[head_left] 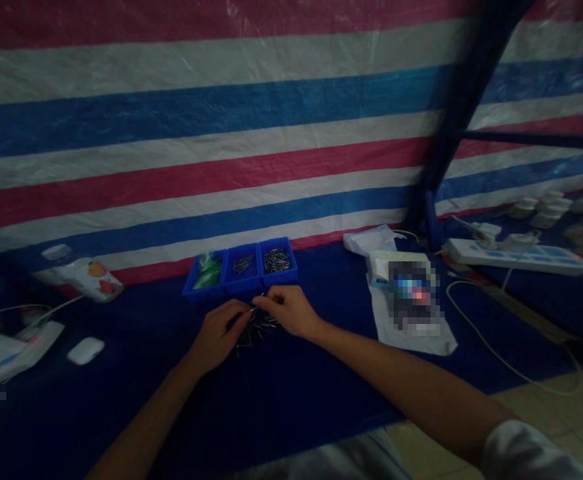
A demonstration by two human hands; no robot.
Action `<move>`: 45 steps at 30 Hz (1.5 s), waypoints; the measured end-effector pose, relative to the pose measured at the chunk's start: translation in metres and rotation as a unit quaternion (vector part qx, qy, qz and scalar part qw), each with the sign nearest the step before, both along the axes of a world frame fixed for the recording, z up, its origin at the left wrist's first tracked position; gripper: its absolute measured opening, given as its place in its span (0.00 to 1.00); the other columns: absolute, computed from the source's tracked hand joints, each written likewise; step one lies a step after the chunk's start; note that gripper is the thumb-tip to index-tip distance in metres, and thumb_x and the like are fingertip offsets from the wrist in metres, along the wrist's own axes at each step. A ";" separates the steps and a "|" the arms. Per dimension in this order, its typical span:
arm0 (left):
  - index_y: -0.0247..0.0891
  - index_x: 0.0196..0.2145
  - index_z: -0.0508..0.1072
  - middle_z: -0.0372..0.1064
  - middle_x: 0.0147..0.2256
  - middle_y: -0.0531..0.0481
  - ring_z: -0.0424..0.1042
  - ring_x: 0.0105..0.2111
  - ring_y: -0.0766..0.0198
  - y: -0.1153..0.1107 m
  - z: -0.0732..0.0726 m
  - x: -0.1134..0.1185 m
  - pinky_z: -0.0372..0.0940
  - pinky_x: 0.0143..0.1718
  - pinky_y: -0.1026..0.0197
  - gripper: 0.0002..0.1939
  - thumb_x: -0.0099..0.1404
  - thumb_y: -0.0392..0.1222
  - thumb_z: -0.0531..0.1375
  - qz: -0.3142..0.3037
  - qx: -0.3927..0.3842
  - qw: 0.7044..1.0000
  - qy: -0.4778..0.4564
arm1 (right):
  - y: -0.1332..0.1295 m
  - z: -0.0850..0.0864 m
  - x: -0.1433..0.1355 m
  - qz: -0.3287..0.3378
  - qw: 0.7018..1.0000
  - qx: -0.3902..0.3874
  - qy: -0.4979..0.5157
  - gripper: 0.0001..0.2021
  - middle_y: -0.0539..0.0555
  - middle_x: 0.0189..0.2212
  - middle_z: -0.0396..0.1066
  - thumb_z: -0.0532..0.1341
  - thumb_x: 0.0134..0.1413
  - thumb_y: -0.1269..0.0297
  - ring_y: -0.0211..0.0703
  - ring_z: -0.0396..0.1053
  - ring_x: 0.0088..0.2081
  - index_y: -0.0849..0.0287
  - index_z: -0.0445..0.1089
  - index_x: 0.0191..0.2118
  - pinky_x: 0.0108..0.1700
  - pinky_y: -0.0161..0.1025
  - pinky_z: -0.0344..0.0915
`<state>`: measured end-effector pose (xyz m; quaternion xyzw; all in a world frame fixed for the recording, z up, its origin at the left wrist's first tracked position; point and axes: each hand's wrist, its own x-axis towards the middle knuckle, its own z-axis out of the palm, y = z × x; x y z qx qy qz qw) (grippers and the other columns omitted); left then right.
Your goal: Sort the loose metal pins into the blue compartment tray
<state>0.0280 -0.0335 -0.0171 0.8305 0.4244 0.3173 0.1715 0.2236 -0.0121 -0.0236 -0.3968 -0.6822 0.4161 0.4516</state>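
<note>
On the dark blue table (321, 393), a loose pile of small dark metal pieces (258, 330) lies beneath and between my hands. My left hand (220, 333) is at the pile's left side, its fingers pinched on a small metal piece. Over the upper right of the pile, my right hand (291, 310) has thumb and fingers closed near the same spot, also around a small metal piece. Just beyond them stand joined blue bins: one with green items (208, 270), a middle one with some metal pieces (244, 265), and a right one with many more (277, 261).
A clear bottle (88, 273) lies at the left, with a white case (86, 350) and a power strip (41, 350) nearby. White paper (416, 333) with a pixelated object is at the right. Farther right are a cable, another power strip (518, 257) and jars (548, 215).
</note>
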 end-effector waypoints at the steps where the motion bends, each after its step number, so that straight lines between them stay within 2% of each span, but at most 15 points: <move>1: 0.39 0.37 0.74 0.73 0.35 0.48 0.72 0.36 0.61 0.000 0.000 0.000 0.65 0.39 0.61 0.13 0.71 0.46 0.52 0.000 -0.001 1.000 0.001 | 0.000 0.001 0.000 0.001 1.000 0.002 0.000 0.21 0.45 0.16 0.57 0.60 0.55 0.50 0.32 0.54 0.21 0.59 0.63 0.19 0.24 0.33 0.48; 8: 0.38 0.34 0.73 0.71 0.33 0.49 0.71 0.33 0.62 0.001 0.000 -0.001 0.63 0.36 0.62 0.14 0.71 0.45 0.51 0.023 0.018 1.000 -0.002 | -0.005 0.008 0.001 0.035 0.999 0.025 -0.015 0.11 0.47 0.24 0.67 0.56 0.60 0.59 0.34 0.62 0.27 0.59 0.70 0.31 0.30 0.33 0.56; 14: 0.37 0.34 0.73 0.71 0.33 0.49 0.71 0.33 0.62 0.001 -0.002 -0.003 0.63 0.36 0.62 0.13 0.70 0.44 0.53 0.027 0.032 0.999 -0.013 | -0.002 0.006 0.001 0.026 1.000 0.017 0.003 0.07 0.47 0.25 0.67 0.58 0.57 0.64 0.34 0.61 0.26 0.60 0.71 0.32 0.29 0.33 0.55; 17: 0.37 0.35 0.73 0.72 0.34 0.49 0.71 0.35 0.62 0.001 -0.002 -0.005 0.63 0.38 0.62 0.14 0.71 0.44 0.51 0.027 0.030 0.999 -0.015 | 0.003 0.003 0.000 0.045 0.998 -0.021 0.046 0.06 0.47 0.25 0.67 0.58 0.56 0.64 0.34 0.63 0.25 0.60 0.70 0.32 0.28 0.33 0.56; 21: 0.38 0.39 0.74 0.73 0.36 0.48 0.72 0.37 0.60 0.002 -0.001 -0.009 0.63 0.40 0.61 0.15 0.72 0.45 0.50 0.051 0.041 0.998 -0.022 | 0.011 0.000 0.001 0.047 0.988 -0.115 0.094 0.13 0.45 0.18 0.62 0.58 0.57 0.58 0.33 0.58 0.19 0.59 0.65 0.25 0.22 0.32 0.52; 24: 0.38 0.38 0.74 0.73 0.37 0.49 0.72 0.37 0.60 0.002 -0.001 -0.011 0.63 0.41 0.61 0.14 0.71 0.45 0.51 0.059 0.045 0.997 -0.019 | 0.016 0.002 0.006 0.014 0.977 -0.163 0.135 0.15 0.43 0.15 0.58 0.58 0.55 0.56 0.31 0.56 0.17 0.59 0.62 0.22 0.21 0.32 0.51; 28: 0.38 0.37 0.74 0.73 0.36 0.49 0.72 0.37 0.61 0.002 0.000 -0.010 0.64 0.40 0.61 0.14 0.71 0.44 0.51 0.049 0.043 0.998 -0.014 | 0.024 0.009 0.013 -0.071 0.954 -0.217 0.195 0.11 0.44 0.20 0.64 0.54 0.57 0.54 0.33 0.61 0.17 0.58 0.63 0.33 0.21 0.32 0.54; 30: 0.37 0.36 0.74 0.73 0.35 0.49 0.72 0.36 0.61 0.002 0.001 -0.009 0.64 0.40 0.61 0.13 0.71 0.44 0.52 0.048 0.044 0.998 -0.016 | 0.026 0.010 0.016 -0.098 0.960 -0.217 0.146 0.10 0.44 0.20 0.64 0.53 0.59 0.57 0.33 0.60 0.16 0.58 0.63 0.34 0.21 0.32 0.54; 31: 0.37 0.36 0.74 0.73 0.35 0.49 0.72 0.36 0.61 0.002 0.001 -0.009 0.64 0.40 0.61 0.13 0.71 0.44 0.52 0.048 0.045 0.998 -0.017 | 0.026 0.010 0.016 -0.101 0.971 -0.193 0.099 0.10 0.44 0.20 0.64 0.53 0.59 0.58 0.32 0.60 0.17 0.58 0.64 0.33 0.22 0.32 0.55; 34: 0.37 0.36 0.74 0.73 0.35 0.49 0.72 0.36 0.61 0.002 0.000 -0.008 0.64 0.40 0.61 0.13 0.70 0.45 0.53 0.045 0.044 0.998 -0.014 | 0.019 0.008 0.015 -0.064 0.991 -0.059 -0.097 0.09 0.49 0.25 0.69 0.56 0.58 0.60 0.34 0.65 0.25 0.59 0.69 0.32 0.29 0.33 0.59; 37: 0.38 0.35 0.74 0.73 0.35 0.49 0.72 0.36 0.61 0.002 0.000 -0.008 0.65 0.40 0.60 0.12 0.70 0.45 0.53 0.043 0.035 0.998 -0.008 | 0.006 0.006 0.013 0.002 0.958 0.064 -0.280 0.12 0.52 0.33 0.72 0.60 0.56 0.55 0.39 0.69 0.34 0.58 0.72 0.37 0.35 0.36 0.60; 39: 0.38 0.35 0.74 0.72 0.35 0.49 0.71 0.36 0.61 0.002 -0.001 -0.007 0.65 0.40 0.60 0.12 0.70 0.45 0.53 0.041 0.029 0.999 -0.003 | -0.001 0.006 0.012 0.029 0.928 0.112 -0.355 0.13 0.54 0.37 0.72 0.61 0.55 0.53 0.41 0.69 0.37 0.57 0.73 0.39 0.36 0.36 0.61; 42: 0.38 0.35 0.73 0.72 0.35 0.49 0.71 0.36 0.61 0.003 -0.002 -0.007 0.64 0.41 0.60 0.11 0.70 0.44 0.54 0.039 0.023 0.999 0.004 | -0.004 0.006 0.012 0.046 0.903 0.143 -0.403 0.12 0.54 0.40 0.71 0.59 0.57 0.56 0.42 0.69 0.39 0.57 0.72 0.40 0.37 0.37 0.62; 45: 0.38 0.35 0.73 0.72 0.35 0.49 0.71 0.37 0.61 0.003 -0.003 -0.006 0.64 0.41 0.60 0.11 0.70 0.44 0.54 0.038 0.017 0.999 0.007 | -0.003 0.005 0.012 0.052 0.896 0.152 -0.414 0.10 0.54 0.40 0.71 0.56 0.60 0.61 0.41 0.69 0.40 0.58 0.72 0.40 0.39 0.37 0.62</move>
